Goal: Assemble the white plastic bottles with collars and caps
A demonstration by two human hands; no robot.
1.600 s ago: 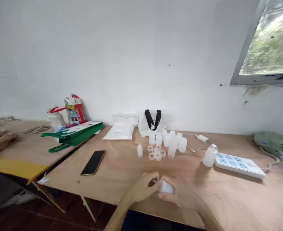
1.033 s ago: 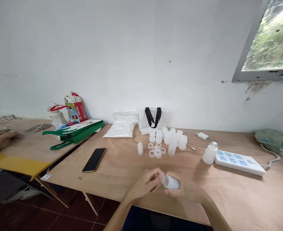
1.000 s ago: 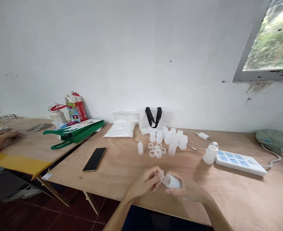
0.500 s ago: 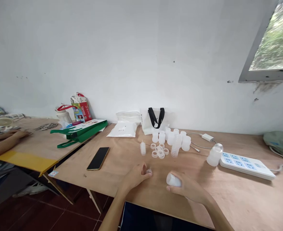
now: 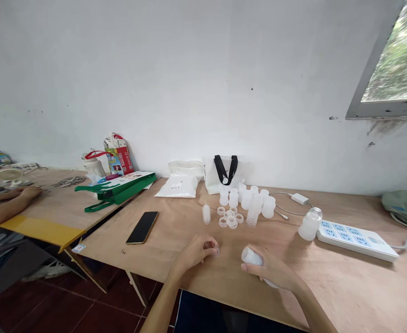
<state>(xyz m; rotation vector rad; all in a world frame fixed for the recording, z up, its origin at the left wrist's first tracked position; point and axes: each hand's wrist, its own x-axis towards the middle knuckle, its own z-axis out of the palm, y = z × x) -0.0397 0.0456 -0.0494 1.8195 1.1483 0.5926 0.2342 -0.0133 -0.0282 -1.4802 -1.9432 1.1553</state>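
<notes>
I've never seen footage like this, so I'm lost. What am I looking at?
There is no machine, just a person working bare-handed. All the pictures come from one camera worn on that person's head, looking forward and down. The right hand holds a whitish container. The left hand is at a small clear piece; whether it is gripped is hard to tell. On the table are a phone, pale rings, milky cups and a power strip.
</notes>
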